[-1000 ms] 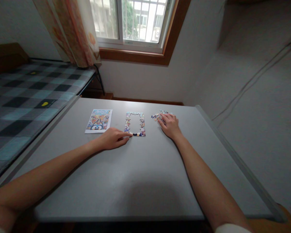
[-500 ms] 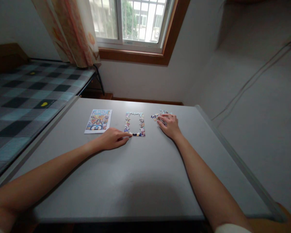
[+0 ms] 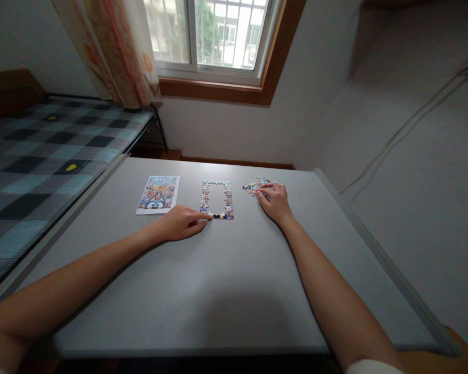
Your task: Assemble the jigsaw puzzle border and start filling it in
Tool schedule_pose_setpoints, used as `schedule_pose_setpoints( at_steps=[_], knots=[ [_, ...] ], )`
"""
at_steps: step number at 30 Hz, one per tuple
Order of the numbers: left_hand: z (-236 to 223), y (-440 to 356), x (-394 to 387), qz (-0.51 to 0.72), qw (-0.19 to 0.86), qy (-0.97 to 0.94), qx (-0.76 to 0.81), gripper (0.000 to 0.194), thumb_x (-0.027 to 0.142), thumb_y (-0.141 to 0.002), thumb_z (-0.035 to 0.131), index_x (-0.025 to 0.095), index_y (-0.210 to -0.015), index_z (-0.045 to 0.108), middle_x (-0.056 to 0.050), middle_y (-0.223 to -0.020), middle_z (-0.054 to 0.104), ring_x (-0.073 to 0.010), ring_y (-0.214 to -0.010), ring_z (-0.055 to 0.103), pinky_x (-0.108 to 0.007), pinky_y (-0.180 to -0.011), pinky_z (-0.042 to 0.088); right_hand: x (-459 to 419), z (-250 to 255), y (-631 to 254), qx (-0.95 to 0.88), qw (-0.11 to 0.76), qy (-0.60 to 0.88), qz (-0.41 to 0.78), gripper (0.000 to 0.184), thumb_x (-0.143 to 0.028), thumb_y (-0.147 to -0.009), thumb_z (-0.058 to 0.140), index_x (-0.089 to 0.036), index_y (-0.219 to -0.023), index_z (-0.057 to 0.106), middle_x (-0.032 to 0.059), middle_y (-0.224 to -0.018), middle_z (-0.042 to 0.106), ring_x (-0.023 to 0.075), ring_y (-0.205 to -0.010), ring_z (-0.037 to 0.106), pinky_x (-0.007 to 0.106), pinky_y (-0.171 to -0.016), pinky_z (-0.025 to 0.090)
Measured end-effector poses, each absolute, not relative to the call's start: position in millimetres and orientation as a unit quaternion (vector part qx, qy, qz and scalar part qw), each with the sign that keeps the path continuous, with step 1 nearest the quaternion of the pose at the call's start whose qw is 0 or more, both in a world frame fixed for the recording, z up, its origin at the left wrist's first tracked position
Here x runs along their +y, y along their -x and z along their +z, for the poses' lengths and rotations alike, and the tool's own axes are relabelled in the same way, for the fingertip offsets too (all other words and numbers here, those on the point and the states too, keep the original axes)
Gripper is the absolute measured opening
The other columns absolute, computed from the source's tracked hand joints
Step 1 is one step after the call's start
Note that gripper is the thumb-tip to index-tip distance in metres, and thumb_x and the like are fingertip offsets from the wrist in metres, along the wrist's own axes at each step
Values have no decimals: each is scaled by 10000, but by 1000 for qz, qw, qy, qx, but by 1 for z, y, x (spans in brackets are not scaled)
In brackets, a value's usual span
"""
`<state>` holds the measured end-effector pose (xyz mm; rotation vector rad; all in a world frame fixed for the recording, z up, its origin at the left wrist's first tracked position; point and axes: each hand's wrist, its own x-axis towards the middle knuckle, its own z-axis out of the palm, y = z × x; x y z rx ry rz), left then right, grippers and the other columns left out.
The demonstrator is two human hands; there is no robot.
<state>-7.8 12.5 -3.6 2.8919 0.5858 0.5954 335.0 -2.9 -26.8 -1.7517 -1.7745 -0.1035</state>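
Your 2 hands are at a jigsaw border (image 3: 229, 194) in the middle of the far half of the pale table (image 3: 187, 296).

Your left hand (image 3: 183, 222) lies palm down, thumb and index finger apart, with the index fingertip on the near edge of the border, close to its left corner. The border is a rectangular ring of joined pieces around bare tabletop. Your right hand (image 3: 275, 201) is at the near side of the loose pieces (image 3: 251, 188), heaped to the right of the border; its fingers are curled toward the thumb, but at this size you can't tell whether they pinch a piece. The printed sheet (image 3: 158, 195) lies left of the border, just beyond your left wrist.
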Motion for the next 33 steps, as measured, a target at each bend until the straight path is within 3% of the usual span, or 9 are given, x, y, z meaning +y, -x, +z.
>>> schedule_pose_setpoints(
  at_steps=[25,33],
  knots=[
    [-4,9,12,190,69,-960,192,332,320,-967,486,203,-1162,728,8,-593,658,-78,-498,559,-200,-523,348,0,-28,-338,-669,341,659,-36,284,-371,-893,548,-184,-865,760,132,-1050,662,287,-1055,521,476,-996,427],
    [-5,8,13,193,66,-959,197,315,313,-959,499,215,-1146,733,10,-595,662,-80,-500,565,-198,-515,346,-3,-26,-335,-660,308,684,-39,271,-345,-911,512,-190,-967,726,118,-1036,674,282,-1032,529,450,-960,414]
  ],
)
